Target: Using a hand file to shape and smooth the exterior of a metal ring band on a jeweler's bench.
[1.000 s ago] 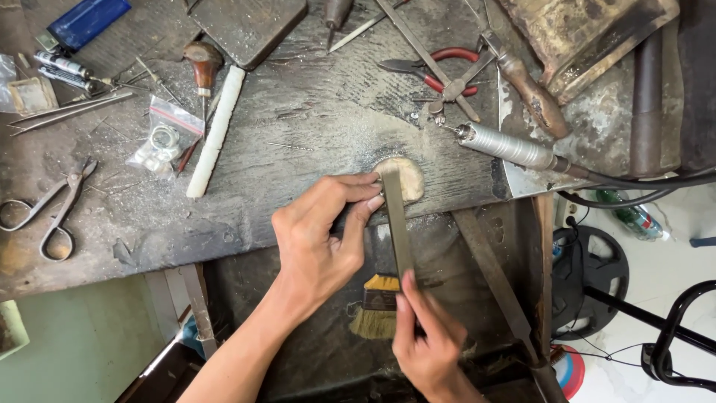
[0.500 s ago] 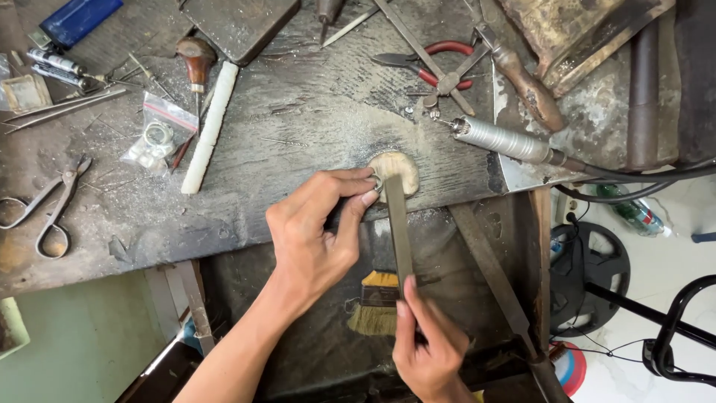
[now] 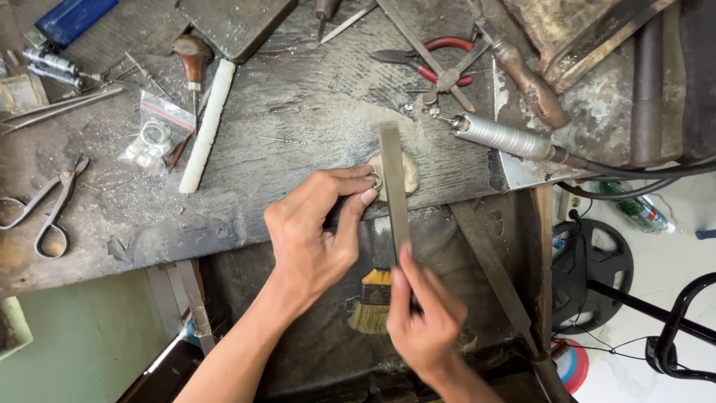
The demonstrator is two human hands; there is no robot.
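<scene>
My left hand (image 3: 317, 227) pinches a small metal ring (image 3: 377, 181) against a worn wooden bench pin (image 3: 409, 172) at the front edge of the workbench (image 3: 298, 127). My right hand (image 3: 421, 317) grips the handle end of a long flat metal file (image 3: 393, 186). The file lies across the ring and reaches forward past the pin onto the bench top. A small brush (image 3: 371, 302) with yellow bristles lies below, partly hidden by my right hand.
On the bench lie red-handled pliers (image 3: 436, 63), a rotary handpiece (image 3: 507, 140) with cable, a white stick (image 3: 209, 123), a wooden-handled graver (image 3: 192, 60), a small bag of rings (image 3: 153, 138), scissors-like shears (image 3: 48, 209) and a blue lighter (image 3: 71, 19). Weight plates sit on the floor, right.
The file has been pushed forward across the ring, its tip now farther onto the bench top. My right hand moved up toward the bench; my left hand stayed at the pin.
</scene>
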